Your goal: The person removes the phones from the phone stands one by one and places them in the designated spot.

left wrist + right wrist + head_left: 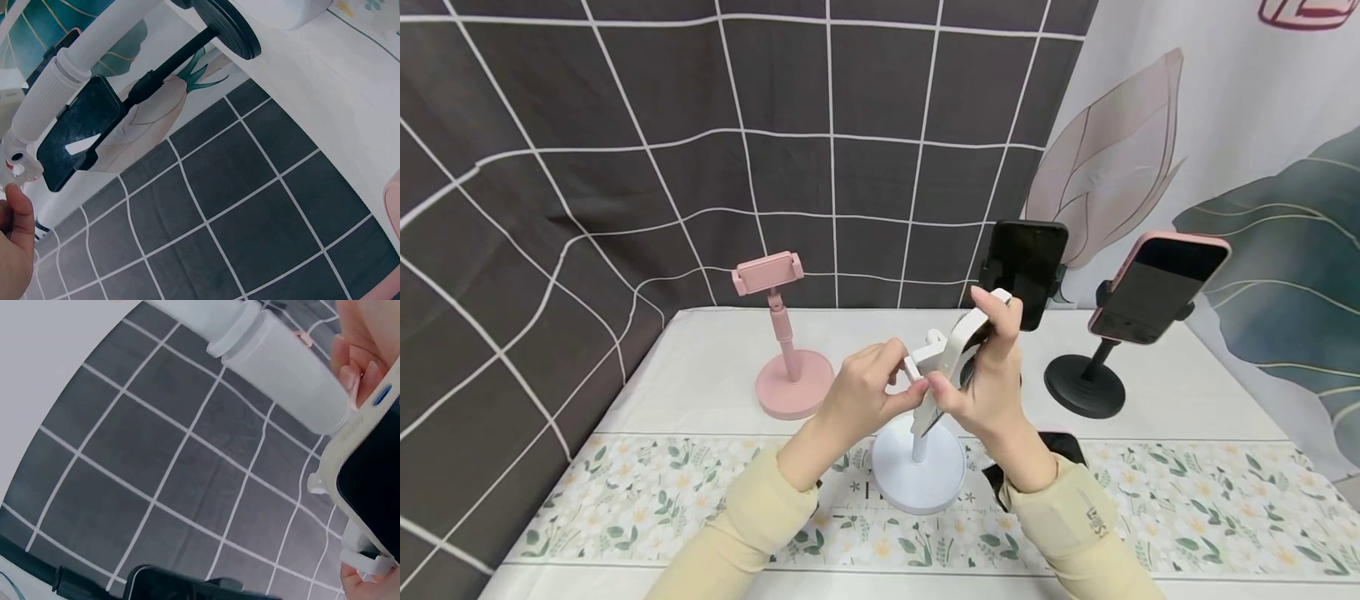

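A white phone stand (pixel 917 477) stands on the floral strip in front of me. My right hand (pixel 992 379) grips a phone in a white case (pixel 964 332) by its edges, at the top of the stand. In the head view the phone is seen nearly edge-on; the right wrist view shows its dark screen (pixel 378 487). With thumb and fingers my left hand (pixel 867 383) pinches the end of the stand's white clamp (pixel 928 358), beside the phone. The ribbed white post (pixel 47 106) rises to the clamp in the left wrist view. How firmly the clamp grips the phone is hidden.
A pink phone stand (pixel 793 387) stands at the back left. At the right, a black stand (pixel 1084 387) holds a pink-edged phone (pixel 1161 287). Another dark phone (pixel 1028 262) sits on a stand behind my right hand. A black phone (pixel 1062 446) lies beside my right wrist.
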A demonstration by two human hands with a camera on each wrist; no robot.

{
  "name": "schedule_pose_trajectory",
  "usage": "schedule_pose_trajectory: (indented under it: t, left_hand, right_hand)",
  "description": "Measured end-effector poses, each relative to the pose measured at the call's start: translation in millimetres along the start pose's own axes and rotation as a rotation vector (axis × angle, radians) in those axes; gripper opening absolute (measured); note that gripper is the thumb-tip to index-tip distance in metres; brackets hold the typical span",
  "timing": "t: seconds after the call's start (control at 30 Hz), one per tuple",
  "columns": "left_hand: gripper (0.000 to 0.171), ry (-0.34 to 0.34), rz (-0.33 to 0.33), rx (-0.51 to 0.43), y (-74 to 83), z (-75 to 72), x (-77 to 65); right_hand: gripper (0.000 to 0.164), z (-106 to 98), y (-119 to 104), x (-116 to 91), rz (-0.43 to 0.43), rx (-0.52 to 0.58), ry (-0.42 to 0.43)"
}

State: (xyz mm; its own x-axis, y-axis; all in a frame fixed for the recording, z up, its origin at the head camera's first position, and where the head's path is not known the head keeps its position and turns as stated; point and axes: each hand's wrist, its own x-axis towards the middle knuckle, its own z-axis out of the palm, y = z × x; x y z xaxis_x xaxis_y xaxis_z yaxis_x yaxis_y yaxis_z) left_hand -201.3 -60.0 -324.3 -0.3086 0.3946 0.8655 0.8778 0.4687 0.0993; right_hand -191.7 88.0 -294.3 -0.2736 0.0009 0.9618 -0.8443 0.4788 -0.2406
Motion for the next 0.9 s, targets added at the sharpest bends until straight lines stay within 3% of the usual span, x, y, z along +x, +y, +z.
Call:
schedule_pose_trajectory:
  t: [0.23, 0.47, 0.63, 0.73, 0.9]
  left_hand:
    - [0.039, 0.013, -0.004, 0.009, 0.6, 1.8, -0.6]
    - [0.040, 0.015, -0.011, 0.007, 1.6, 2.0, -1.4]
    - [0.033, 0.033, -0.020, -0.003, 2.2, 4.1, -2.5]
    - [0.026, 0.085, -0.062, -0.029, 5.4, 7.7, -2.6]
    - [0.014, 0.192, -0.226, -0.123, 15.0, 15.2, 1.3]
  right_hand:
    - [0.070, -0.3, -0.9, -1.3, -0.006, 0.061, -0.013]
    - [0.072, 1.5, 0.0, -1.8, -0.036, 0.230, 0.065]
    - [0.073, 1.3, -0.2, -2.2, -0.043, 0.277, 0.103]
    - [0.072, 0.8, -0.8, -2.1, -0.034, 0.295, 0.106]
    - [0.070, 0.4, -2.6, -1.1, -0.036, 0.337, 0.159]
